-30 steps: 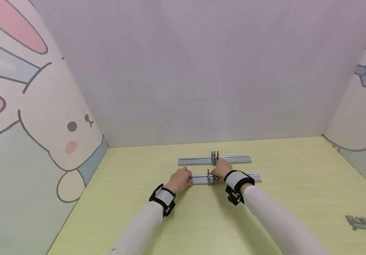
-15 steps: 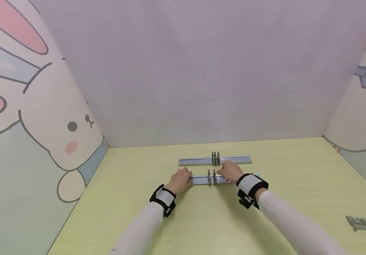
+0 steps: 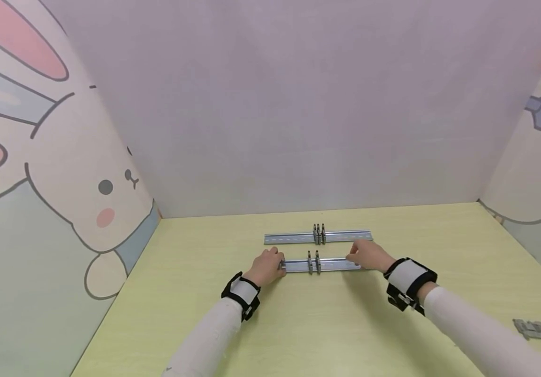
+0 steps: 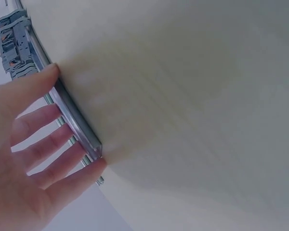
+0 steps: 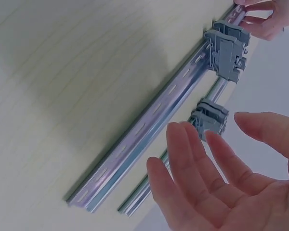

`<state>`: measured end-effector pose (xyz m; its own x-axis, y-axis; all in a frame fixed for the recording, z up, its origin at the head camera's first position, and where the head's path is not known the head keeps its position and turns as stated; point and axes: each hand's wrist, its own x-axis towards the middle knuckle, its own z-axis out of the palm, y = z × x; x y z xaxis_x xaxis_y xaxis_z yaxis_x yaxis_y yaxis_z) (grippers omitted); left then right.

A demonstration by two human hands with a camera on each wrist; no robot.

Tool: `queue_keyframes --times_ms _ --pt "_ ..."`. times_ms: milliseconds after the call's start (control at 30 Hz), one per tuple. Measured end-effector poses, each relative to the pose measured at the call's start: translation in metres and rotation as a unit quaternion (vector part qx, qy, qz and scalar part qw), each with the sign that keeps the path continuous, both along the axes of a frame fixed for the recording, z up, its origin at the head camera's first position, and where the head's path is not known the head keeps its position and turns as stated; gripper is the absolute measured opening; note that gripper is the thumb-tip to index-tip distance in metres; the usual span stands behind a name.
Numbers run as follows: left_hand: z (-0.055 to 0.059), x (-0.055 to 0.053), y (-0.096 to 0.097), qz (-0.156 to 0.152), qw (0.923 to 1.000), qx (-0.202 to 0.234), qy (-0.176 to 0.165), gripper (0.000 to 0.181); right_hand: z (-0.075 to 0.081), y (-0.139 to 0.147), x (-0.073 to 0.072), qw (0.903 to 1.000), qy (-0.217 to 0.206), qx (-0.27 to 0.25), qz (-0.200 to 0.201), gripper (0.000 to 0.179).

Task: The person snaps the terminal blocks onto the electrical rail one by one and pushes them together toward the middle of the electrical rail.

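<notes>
Two slotted metal DIN rails lie parallel on the table. At the near rail's [image 3: 338, 264] left end, my left hand [image 3: 265, 266] grips it; the left wrist view shows thumb and fingers on either side of the rail [image 4: 79, 120]. Two grey terminal blocks [image 3: 318, 263] stand upright on this rail, a small gap between them. My right hand [image 3: 371, 255] hovers over the rail's right part. In the right wrist view its fingers are relaxed and hold nothing, apart from the terminal blocks [image 5: 226, 53].
Behind lies the far rail [image 3: 289, 239], carrying several grey terminal blocks [image 3: 319, 234] close together. A loose grey terminal block [image 3: 535, 330] lies flat at the table's right. A plain pale wall panel [image 3: 279, 131] rises behind the table [image 3: 195, 251], with cartoon-printed panels at both sides.
My right hand has come away from the terminal blocks and moved right along the near rail. The blocks stay on the rail. My left hand has kept its place.
</notes>
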<state>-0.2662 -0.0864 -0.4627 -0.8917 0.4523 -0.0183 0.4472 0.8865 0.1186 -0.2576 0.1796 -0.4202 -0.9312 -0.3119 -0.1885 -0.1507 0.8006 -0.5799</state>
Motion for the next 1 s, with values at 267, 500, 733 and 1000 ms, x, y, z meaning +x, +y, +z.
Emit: queue_keyframes --times_ms 267,500,733,1000 --pt "0.001 -0.001 0.000 -0.001 1.0000 -0.005 -0.009 0.028 0.009 0.044 0.006 0.9947 -0.037 -0.015 0.095 0.020" --pt "0.003 -0.001 0.001 -0.001 0.9999 -0.006 -0.013 0.027 0.017 0.082 0.009 0.9932 -0.057 0.002 0.102 0.028" --pt "0.002 -0.001 0.001 0.000 0.9999 -0.006 -0.015 0.028 0.024 0.113 0.012 0.9944 -0.053 0.021 0.088 0.030" --pt "0.001 0.000 0.000 0.003 0.9998 -0.011 -0.018 0.029 0.019 0.145 0.016 0.9942 -0.059 0.018 0.089 0.030"
